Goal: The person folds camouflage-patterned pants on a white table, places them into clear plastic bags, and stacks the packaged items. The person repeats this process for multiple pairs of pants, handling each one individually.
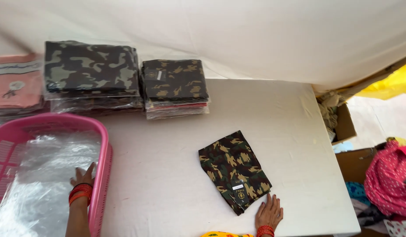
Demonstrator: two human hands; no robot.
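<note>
A folded camouflage garment (231,166) with a dark tag lies on the white table (168,175), turned at an angle. My right hand (269,213) rests flat on the table, fingertips touching the garment's near corner. My left hand (82,176) reaches into a pink plastic basket (104,149) and lies on the clear plastic bags (45,175) inside it, fingers spread. Red bangles circle both wrists.
Stacks of bagged folded garments stand at the back: a dark camouflage pile (91,72), a smaller camouflage pile (174,87), and a pink pile (14,83) at far left. Cardboard boxes (345,127) and colourful cloth (389,180) sit beyond the table's right edge.
</note>
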